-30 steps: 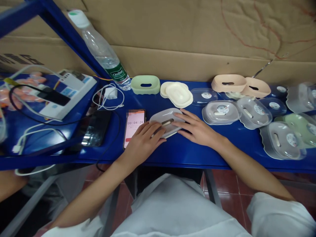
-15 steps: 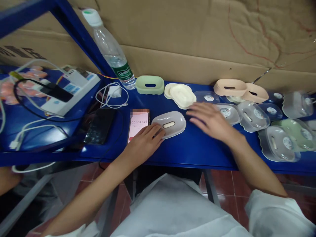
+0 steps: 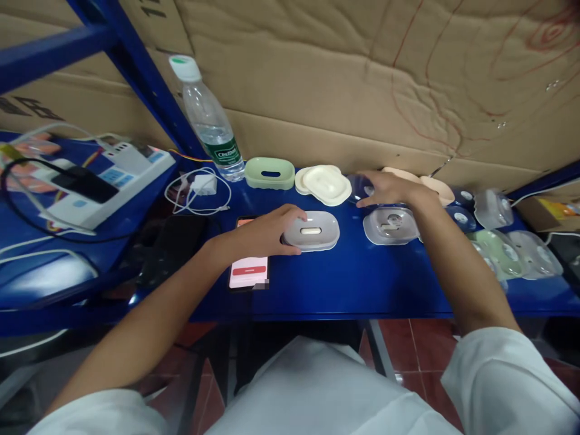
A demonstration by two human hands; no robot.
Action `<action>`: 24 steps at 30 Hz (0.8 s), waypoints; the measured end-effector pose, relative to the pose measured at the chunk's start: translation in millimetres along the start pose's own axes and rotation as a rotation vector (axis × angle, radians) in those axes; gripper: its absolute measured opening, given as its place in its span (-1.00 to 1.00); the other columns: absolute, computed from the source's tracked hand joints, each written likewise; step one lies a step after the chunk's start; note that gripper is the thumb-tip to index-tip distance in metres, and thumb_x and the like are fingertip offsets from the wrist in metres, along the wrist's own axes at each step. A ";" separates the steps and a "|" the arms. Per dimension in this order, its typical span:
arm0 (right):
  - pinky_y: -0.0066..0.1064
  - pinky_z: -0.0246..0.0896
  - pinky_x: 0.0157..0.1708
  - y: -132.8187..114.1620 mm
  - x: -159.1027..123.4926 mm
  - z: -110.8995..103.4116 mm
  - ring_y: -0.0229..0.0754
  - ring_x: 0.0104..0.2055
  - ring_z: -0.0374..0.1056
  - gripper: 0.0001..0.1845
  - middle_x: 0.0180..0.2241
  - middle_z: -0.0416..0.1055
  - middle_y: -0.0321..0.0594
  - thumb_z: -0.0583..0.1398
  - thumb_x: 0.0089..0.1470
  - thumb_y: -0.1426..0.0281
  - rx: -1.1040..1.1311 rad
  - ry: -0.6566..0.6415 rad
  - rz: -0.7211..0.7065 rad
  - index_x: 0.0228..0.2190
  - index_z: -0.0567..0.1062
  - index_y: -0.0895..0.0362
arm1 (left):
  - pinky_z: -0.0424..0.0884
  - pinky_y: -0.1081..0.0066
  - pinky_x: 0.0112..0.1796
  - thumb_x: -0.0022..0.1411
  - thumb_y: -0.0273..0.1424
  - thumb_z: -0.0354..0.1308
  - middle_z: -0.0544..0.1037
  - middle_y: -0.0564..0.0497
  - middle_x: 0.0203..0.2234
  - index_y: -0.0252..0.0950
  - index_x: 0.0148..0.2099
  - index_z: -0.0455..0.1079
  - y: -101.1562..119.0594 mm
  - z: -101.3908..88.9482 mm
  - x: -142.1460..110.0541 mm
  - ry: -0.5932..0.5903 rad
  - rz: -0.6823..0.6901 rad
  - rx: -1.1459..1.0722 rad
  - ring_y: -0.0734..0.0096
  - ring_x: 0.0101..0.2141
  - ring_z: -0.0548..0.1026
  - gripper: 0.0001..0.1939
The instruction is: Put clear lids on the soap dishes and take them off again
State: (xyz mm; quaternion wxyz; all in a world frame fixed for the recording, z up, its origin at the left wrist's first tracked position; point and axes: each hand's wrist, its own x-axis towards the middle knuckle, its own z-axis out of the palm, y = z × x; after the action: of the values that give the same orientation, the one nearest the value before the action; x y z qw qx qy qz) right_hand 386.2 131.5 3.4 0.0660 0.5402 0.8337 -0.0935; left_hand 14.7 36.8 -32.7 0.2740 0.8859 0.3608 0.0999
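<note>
My left hand (image 3: pixel 267 231) grips the left end of a grey soap dish (image 3: pixel 315 231) that lies on the blue table (image 3: pixel 344 284). My right hand (image 3: pixel 388 188) reaches to the back, fingers curled on a clear plastic lid (image 3: pixel 360 186) beside the peach soap dishes (image 3: pixel 437 187). Another clear lid with a round sticker (image 3: pixel 390 225) lies just below that hand. A cream dish stack (image 3: pixel 325 183) and a green dish (image 3: pixel 270 173) stand behind the grey dish.
A phone with a timer screen (image 3: pixel 248 272) lies under my left wrist. A water bottle (image 3: pixel 211 121), a white charger with cable (image 3: pixel 199 187) and a power strip (image 3: pixel 95 181) are at the left. Several clear lids and a green one (image 3: pixel 498 248) lie at the right. Cardboard (image 3: pixel 339 78) backs the table.
My right hand left the grey dish and moved right and back to the clear lid. My left hand slid onto the dish's left end. The view tilted upward.
</note>
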 end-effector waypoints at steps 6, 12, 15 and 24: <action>0.12 0.16 0.41 -52.5 -62.0 -13.9 0.27 0.42 0.26 0.05 0.42 0.26 0.14 0.33 0.21 -0.11 0.100 0.389 -0.172 0.48 0.17 0.15 | 0.48 0.10 0.18 0.09 -0.18 0.54 0.43 -0.24 0.32 -0.14 0.50 0.05 -9.8 11.0 -3.2 0.122 -0.009 -0.153 -0.06 0.24 0.52 0.07; 0.12 0.21 0.38 -123.6 -74.3 38.5 0.22 0.47 0.18 0.06 0.46 0.20 0.07 0.31 0.27 -0.07 0.126 0.228 -0.428 0.54 -0.01 0.00 | 0.45 0.06 0.22 0.07 -0.19 0.56 0.37 -0.31 0.39 -0.15 0.61 -0.25 -11.8 18.5 -2.6 0.126 0.007 -0.299 -0.12 0.29 0.49 0.32; 0.14 0.16 0.39 -137.8 -66.2 59.2 0.22 0.51 0.12 -0.03 0.49 0.13 0.11 0.24 0.33 -0.09 0.116 0.276 -0.457 0.53 0.05 0.02 | 0.35 0.03 0.32 0.05 -0.13 0.58 0.17 -0.32 0.51 -0.15 0.62 -0.27 -11.2 21.5 -3.4 0.125 0.032 -0.332 -0.20 0.40 0.34 0.37; 0.17 0.22 0.33 -150.2 -64.8 79.2 0.25 0.43 0.22 -0.24 0.46 0.21 0.05 0.21 0.36 -0.04 0.061 0.397 -0.429 0.42 0.32 0.00 | 0.21 -0.02 0.42 0.07 -0.15 0.58 0.03 -0.22 0.57 -0.06 0.63 -0.24 -13.3 26.6 -4.3 0.070 0.092 -0.332 -0.17 0.50 0.14 0.34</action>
State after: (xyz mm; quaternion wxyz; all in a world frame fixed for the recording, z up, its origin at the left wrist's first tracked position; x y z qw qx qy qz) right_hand 276.2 -4.1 -47.3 -0.1361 0.3611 0.9223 -0.0230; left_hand 13.8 30.6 -62.1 0.3990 0.8400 0.3076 0.2013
